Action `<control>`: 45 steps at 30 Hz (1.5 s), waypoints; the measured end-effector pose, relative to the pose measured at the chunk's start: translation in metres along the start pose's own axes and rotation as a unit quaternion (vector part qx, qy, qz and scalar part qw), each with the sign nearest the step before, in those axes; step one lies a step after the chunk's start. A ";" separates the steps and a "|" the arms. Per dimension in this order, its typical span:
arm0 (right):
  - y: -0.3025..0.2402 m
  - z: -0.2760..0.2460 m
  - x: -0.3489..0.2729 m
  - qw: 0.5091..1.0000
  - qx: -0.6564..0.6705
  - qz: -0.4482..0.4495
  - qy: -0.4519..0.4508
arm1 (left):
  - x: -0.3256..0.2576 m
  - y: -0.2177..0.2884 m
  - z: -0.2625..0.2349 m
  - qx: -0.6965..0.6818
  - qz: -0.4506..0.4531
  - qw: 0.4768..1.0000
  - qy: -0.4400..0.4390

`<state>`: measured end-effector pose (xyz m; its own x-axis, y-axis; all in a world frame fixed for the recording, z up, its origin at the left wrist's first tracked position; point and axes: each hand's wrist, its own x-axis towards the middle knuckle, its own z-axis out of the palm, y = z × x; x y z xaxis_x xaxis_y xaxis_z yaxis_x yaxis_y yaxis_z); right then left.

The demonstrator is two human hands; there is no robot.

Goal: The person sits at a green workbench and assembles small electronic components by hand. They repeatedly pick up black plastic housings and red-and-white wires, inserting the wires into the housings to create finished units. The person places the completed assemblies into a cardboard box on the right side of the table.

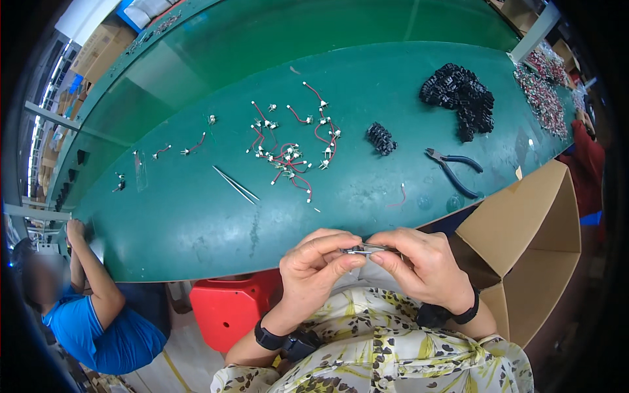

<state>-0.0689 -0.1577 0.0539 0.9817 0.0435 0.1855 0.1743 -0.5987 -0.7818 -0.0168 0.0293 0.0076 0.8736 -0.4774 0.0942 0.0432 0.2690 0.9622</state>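
In front of my body, just off the table's near edge, my two hands meet fingertip to fingertip. My left hand (318, 265) is closed, pinching a small dark part (354, 251) between thumb and forefinger. My right hand (422, 265) is closed on a slim silver metal piece (372, 247) whose end reaches the dark part. Fingers cover most of both, so their exact kind is hard to tell. Beyond my hands, small white connectors with red wires (285, 157) lie in a loose pile. Tweezers (236, 185) rest to the left of that pile.
On the green table (183, 223) are blue-handled cutting pliers (455, 171), a small black parts cluster (381, 139) and a larger black heap (458, 98). A red-and-white parts heap (542, 92) lies far right. Cardboard box (540, 255) at right, red stool (226, 311), co-worker in blue (108, 340) at left.
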 end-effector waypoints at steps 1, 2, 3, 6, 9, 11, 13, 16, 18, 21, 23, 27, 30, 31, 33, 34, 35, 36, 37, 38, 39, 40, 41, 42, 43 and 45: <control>0.001 0.000 0.000 1.000 -0.007 -0.005 -0.004 | 0.000 0.000 -0.001 0.005 0.001 1.000 -0.002; 0.001 0.000 0.000 1.000 -0.014 -0.011 -0.008 | 0.000 0.000 -0.002 0.010 0.002 1.000 -0.005; 0.000 -0.001 0.001 0.999 -0.032 -0.009 -0.016 | -0.001 0.000 -0.003 0.035 0.000 0.999 -0.009; -0.004 -0.001 0.001 0.997 -0.069 -0.002 -0.025 | -0.004 0.000 -0.006 0.098 -0.006 0.995 -0.010; 0.001 0.007 0.000 0.998 -0.064 0.010 -0.002 | -0.003 -0.001 -0.002 0.120 -0.027 0.992 0.011; 0.006 0.011 0.001 0.998 -0.058 0.019 0.007 | 0.000 0.000 0.002 0.114 -0.061 0.991 0.026; 0.011 0.010 0.003 0.998 -0.033 0.046 0.006 | 0.003 0.000 0.007 0.084 -0.064 0.994 0.035; 0.014 0.008 0.003 0.997 0.011 0.067 -0.022 | 0.005 0.004 0.014 -0.032 -0.094 0.992 0.081; 0.012 0.006 0.002 0.996 0.040 0.073 -0.034 | 0.004 0.004 0.010 -0.074 -0.107 0.988 0.083; 0.008 0.004 0.000 0.995 0.068 0.069 -0.027 | -0.002 -0.001 -0.005 -0.030 -0.084 0.995 0.041; 0.009 0.006 0.000 0.996 0.071 0.054 -0.018 | -0.002 -0.002 -0.006 0.021 -0.042 0.999 0.026; 0.007 0.006 0.003 0.994 0.084 0.056 -0.041 | -0.003 0.003 -0.002 0.038 -0.042 0.998 0.021; 0.005 0.006 0.004 0.993 0.084 0.060 -0.056 | -0.003 0.005 0.001 -0.006 -0.052 0.998 0.032; 0.005 0.006 0.004 0.993 0.083 0.059 -0.057 | -0.003 0.004 0.001 -0.022 -0.049 0.998 0.033; 0.005 0.007 0.004 0.994 0.072 0.057 -0.056 | -0.002 0.004 0.001 -0.018 -0.044 0.998 0.034; 0.005 0.007 0.004 0.995 0.062 0.056 -0.054 | -0.001 0.005 0.000 0.003 -0.042 0.999 0.033; 0.005 0.008 0.005 0.996 0.051 0.054 -0.052 | -0.001 0.005 0.000 0.024 -0.040 0.998 0.032; 0.005 0.010 0.005 0.998 0.025 0.040 -0.033 | -0.001 0.005 -0.002 0.042 -0.038 0.998 0.033; 0.004 0.012 0.003 1.000 -0.001 0.026 -0.014 | -0.003 0.004 -0.003 0.060 -0.036 0.997 0.033; 0.003 0.015 0.002 1.000 -0.028 0.011 0.005 | -0.003 0.003 -0.003 0.078 -0.034 0.996 0.034; 0.002 0.016 0.003 0.999 -0.033 0.015 0.008 | -0.003 0.003 -0.002 0.088 -0.035 0.995 0.039; 0.001 0.016 0.003 0.999 -0.039 0.019 0.011 | -0.003 0.004 -0.001 0.098 -0.037 0.994 0.044; 0.001 0.017 0.003 0.999 -0.045 0.023 0.014 | -0.003 0.005 0.001 0.109 -0.038 0.992 0.049; 0.002 0.017 0.003 0.999 -0.045 0.025 0.016 | -0.002 0.006 0.001 0.132 -0.035 0.990 0.045; 0.004 0.019 0.003 0.998 -0.045 0.027 0.017 | -0.001 0.007 0.001 0.156 -0.032 0.986 0.042; 0.007 0.019 0.004 0.999 -0.008 0.043 0.010 | 0.003 0.009 0.002 0.164 -0.019 0.985 0.041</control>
<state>-0.0622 -0.1467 0.0376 0.9912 -0.0246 0.1300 0.0878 -0.6128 -0.7854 -0.0147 0.0285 0.0167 0.9115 -0.4084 0.0480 -0.0703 -0.0398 0.9967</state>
